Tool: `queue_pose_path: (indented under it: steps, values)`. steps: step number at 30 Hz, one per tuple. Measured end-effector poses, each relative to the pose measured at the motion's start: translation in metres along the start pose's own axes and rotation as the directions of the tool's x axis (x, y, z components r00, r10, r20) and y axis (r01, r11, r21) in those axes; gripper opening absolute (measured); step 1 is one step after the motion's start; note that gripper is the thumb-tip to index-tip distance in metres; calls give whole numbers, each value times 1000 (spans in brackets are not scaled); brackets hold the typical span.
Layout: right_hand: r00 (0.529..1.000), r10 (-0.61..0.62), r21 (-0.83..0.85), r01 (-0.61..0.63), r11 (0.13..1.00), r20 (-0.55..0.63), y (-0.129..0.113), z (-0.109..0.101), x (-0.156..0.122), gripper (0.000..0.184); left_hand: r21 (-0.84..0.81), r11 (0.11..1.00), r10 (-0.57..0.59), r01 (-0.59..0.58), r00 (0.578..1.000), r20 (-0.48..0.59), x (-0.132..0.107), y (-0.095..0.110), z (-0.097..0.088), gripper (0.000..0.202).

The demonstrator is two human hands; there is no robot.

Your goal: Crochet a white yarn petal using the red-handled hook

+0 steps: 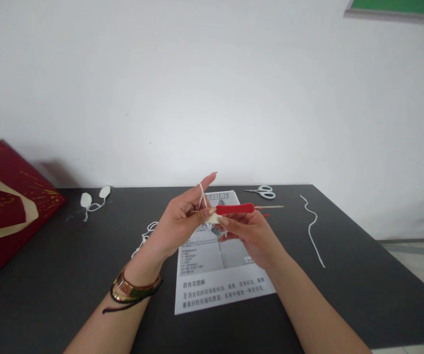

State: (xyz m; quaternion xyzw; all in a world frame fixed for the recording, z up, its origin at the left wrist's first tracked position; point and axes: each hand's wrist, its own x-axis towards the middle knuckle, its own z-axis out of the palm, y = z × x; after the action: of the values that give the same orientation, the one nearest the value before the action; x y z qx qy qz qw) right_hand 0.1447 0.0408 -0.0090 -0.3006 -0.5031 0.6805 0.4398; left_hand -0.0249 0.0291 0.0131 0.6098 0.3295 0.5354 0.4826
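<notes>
My left hand (182, 216) pinches a small piece of white crochet work (214, 219) between thumb and fingers. Its index finger points up, and a strand of white yarn (202, 192) loops over it. In my right hand (251, 231) lies a crochet hook with a red handle (235, 209), its thin shaft running left towards the left fingers. The right thumb and fingers also meet the lower edge of the white piece. My fingers hide the hook's tip and part of the stitches. Beneath both hands is a printed sheet (223, 295) with text and a picture.
Scissors (265, 191) and a thin metal tool (273, 207) lie behind my right hand. A loose white yarn length (311, 228) is further right. Two white crocheted pieces (85, 200) joined by yarn lie at the left, near a red gift bag (5, 206). Behind the dark table (345, 295) rises a wall.
</notes>
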Motion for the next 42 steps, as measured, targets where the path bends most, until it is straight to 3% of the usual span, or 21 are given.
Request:
queue_pose_path:
  steps: [14,42]
  values:
    - [1000,-15,144,17,989,-21,0,1,-1,15,-33,999,-10,11,1000,24,0,1,2,57]
    - [1000,11,55,-12,998,11,-7,-5,-4,18,48,998,50,-50,999,-9,1,-3,-2,54]
